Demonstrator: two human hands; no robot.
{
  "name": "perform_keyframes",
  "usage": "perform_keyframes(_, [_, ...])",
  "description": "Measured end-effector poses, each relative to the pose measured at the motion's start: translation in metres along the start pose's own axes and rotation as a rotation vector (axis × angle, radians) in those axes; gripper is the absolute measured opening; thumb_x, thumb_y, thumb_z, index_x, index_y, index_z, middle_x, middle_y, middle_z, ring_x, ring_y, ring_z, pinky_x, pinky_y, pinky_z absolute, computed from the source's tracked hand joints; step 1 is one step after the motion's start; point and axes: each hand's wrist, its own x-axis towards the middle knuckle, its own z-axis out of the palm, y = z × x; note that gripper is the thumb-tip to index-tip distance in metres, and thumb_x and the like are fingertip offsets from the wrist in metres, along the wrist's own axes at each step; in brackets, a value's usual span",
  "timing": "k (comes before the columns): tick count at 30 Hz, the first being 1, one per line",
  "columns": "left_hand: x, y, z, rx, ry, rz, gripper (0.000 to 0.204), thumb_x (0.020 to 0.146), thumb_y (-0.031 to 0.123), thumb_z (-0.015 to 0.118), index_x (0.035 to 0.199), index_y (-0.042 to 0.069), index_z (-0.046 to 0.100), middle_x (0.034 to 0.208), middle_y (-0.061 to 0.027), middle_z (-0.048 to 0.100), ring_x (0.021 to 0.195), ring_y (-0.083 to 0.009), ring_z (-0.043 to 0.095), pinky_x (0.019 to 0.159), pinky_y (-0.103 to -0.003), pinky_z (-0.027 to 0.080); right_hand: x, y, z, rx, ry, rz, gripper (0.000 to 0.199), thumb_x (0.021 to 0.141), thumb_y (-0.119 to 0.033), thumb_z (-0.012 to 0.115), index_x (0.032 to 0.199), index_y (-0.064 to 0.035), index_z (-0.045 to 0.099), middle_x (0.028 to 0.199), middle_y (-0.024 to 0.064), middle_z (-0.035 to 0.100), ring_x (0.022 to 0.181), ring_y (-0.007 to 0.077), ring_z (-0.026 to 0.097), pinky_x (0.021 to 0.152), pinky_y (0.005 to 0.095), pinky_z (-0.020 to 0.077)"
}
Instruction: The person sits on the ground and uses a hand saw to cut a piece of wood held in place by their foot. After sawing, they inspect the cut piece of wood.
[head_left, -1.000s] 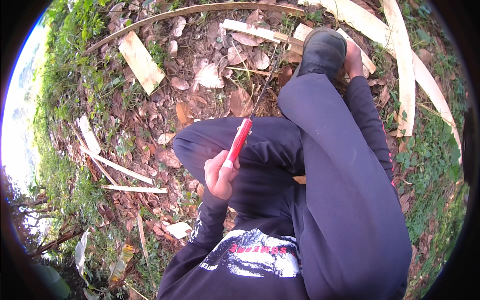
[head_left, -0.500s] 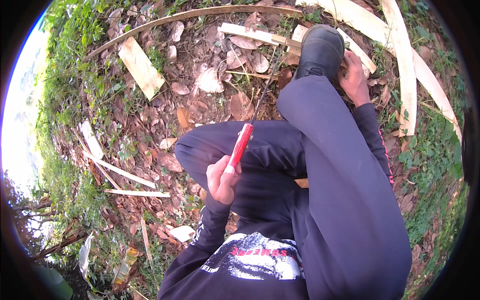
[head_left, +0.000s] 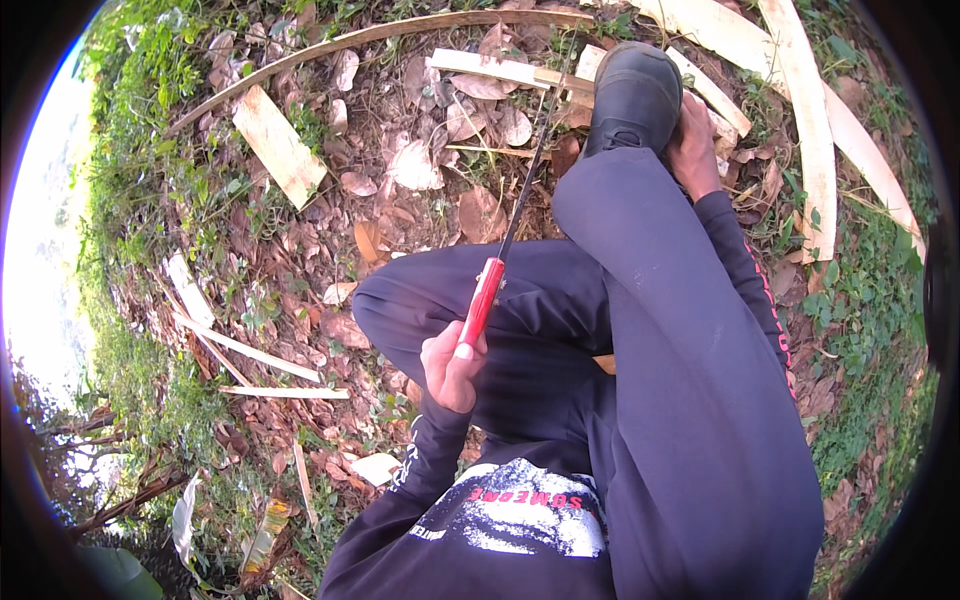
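Observation:
My left hand (head_left: 452,368) is closed round the red handle (head_left: 483,300) of a saw with a long, thin dark blade (head_left: 524,195). The blade slants away from me and crosses a pale wooden strip (head_left: 490,66) just left of my black boot (head_left: 636,98). The strip passes under or behind the boot, where its course is hidden. Low against the boot's right side is my right hand (head_left: 695,150), its fingers mostly hidden by the boot. Pale wood shows beside that hand; whether the fingers grip it cannot be made out.
Long pale wooden slats (head_left: 805,130) curve across the far right. A short board (head_left: 280,147) lies at the left, below a long thin strip (head_left: 370,38). Thin offcuts (head_left: 250,350) lie further left. Dry leaves and green plants cover the ground round my bent legs (head_left: 690,320).
The saw handle and my left hand have shifted slightly toward me and right. More of the blade now shows beyond the strip. My right hand sits closer against the boot, its fingers more hidden.

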Motion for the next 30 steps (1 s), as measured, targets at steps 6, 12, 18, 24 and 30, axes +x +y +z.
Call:
perform_keyframes(6, [0.005, -0.001, 0.012, 0.008, 0.028, 0.044, 0.032, 0.085, 0.026, 0.050, 0.077, -0.005, 0.055, 0.051, 0.0001, 0.043, 0.044, -0.0063, 0.037, 0.045, -0.023, 0.026, 0.000, -0.004, 0.000, -0.009, 0.018, -0.041, 0.041, 0.080, -0.003, 0.056, 0.120, -0.0092, 0.056, 0.114, 0.0075, 0.055, 0.107, 0.0322, 0.050, 0.098, 0.0460, 0.0336])
perform_keyframes(12, [0.002, -0.001, 0.014, -0.111, 0.043, 0.005, 0.035, 0.089, 0.029, 0.053, 0.083, -0.006, 0.054, 0.064, -0.0024, 0.047, 0.049, -0.0043, 0.033, 0.048, -0.021, 0.027, -0.002, -0.002, 0.000, -0.031, -0.009, 0.015, 0.039, 0.080, -0.005, 0.057, 0.119, -0.0088, 0.056, 0.111, 0.0085, 0.055, 0.106, 0.0324, 0.050, 0.097, 0.0451, 0.0335])
perform_keyframes(18, [0.017, 0.011, 0.010, -0.167, 0.075, 0.088, 0.035, 0.083, 0.028, 0.057, 0.079, -0.006, 0.056, 0.060, -0.0027, 0.050, 0.049, -0.0049, 0.038, 0.047, -0.021, 0.026, -0.001, -0.004, -0.001, -0.032, -0.033, 0.022, 0.038, 0.079, -0.004, 0.059, 0.117, -0.0075, 0.057, 0.113, 0.0094, 0.054, 0.107, 0.0320, 0.049, 0.097, 0.0451, 0.0332])
perform_keyframes(24, [0.055, 0.017, 0.021, -0.229, 0.056, 0.171, 0.031, 0.086, 0.023, 0.055, 0.081, -0.007, 0.055, 0.060, -0.0012, 0.046, 0.050, -0.0034, 0.033, 0.047, -0.021, 0.023, -0.004, 0.000, 0.001, -0.036, -0.066, 0.039, 0.040, 0.079, -0.003, 0.059, 0.119, -0.0051, 0.056, 0.117, 0.0102, 0.054, 0.112, 0.0313, 0.049, 0.099, 0.0443, 0.0319])
perform_keyframes(30, [0.114, 0.005, 0.043, -0.259, -0.068, 0.187, 0.029, 0.095, 0.020, 0.047, 0.086, -0.007, 0.053, 0.067, -0.0022, 0.046, 0.049, -0.0035, 0.033, 0.047, -0.020, 0.025, -0.005, 0.002, 0.002, -0.041, -0.063, 0.024, 0.039, 0.079, -0.004, 0.059, 0.118, -0.0037, 0.054, 0.115, 0.0108, 0.053, 0.110, 0.0320, 0.048, 0.097, 0.0447, 0.0322])
